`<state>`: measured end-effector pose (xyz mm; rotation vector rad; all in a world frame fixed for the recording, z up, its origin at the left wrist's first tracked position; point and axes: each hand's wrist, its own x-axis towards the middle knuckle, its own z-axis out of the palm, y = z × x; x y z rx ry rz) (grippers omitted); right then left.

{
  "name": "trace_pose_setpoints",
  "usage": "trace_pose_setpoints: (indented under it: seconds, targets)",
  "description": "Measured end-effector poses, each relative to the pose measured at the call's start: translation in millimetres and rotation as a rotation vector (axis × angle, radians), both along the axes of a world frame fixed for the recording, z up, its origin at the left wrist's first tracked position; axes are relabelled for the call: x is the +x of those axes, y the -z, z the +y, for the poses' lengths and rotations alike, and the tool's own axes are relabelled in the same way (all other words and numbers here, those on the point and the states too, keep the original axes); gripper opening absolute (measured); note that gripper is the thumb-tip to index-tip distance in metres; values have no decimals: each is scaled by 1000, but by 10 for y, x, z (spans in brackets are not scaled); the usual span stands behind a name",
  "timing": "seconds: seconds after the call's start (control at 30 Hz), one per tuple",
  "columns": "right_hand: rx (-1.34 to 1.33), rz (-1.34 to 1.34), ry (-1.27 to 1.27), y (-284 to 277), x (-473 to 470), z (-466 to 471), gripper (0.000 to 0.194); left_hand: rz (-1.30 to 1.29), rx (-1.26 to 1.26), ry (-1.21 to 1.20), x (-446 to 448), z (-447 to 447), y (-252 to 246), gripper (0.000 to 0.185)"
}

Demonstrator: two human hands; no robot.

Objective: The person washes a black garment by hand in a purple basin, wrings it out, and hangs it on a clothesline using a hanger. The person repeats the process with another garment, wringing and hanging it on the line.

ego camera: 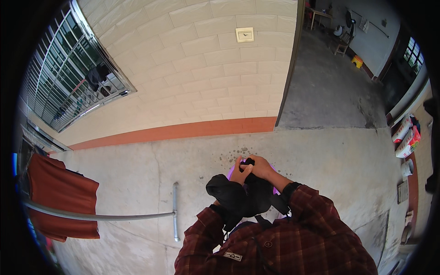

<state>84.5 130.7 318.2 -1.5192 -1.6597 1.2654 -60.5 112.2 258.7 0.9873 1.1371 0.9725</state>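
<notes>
A bunched black cloth garment hangs from my two hands in front of my body. My left hand grips a fold of it, with part of the cloth draped over that forearm. Right beside it, my right hand is closed on the same bunched part, the hands touching. Beneath them a purple rim, seemingly of a basin, shows around the cloth; its inside is mostly hidden.
A rust-red cloth hangs on a grey metal rail at left, above the concrete floor. Ahead are a brick-patterned wall and a barred window. A doorway opens at upper right; bags and a white bucket stand at far right.
</notes>
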Motion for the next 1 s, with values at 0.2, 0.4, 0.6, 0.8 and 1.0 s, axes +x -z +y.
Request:
trace_pose_setpoints:
  seconds: [0.2,0.4,0.6,0.8,1.0]
  targets:
    - [-372,453,-34,-111,-216,-104,50,-9,121,-59,-156,-128,147,86]
    - [-539,685,42,-230,-573,-251,56,112,42,-51,-437,-165,62,74]
    - [-507,795,167,-71,-749,-462,59,180,-41,37,-628,-178,-15,59]
    - [-324,205,58,-245,-896,-396,65,153,48,53,-747,-124,181,45]
    - [48,-166,-269,-982,-1062,-699,77,330,17,-59,-958,167,270,41]
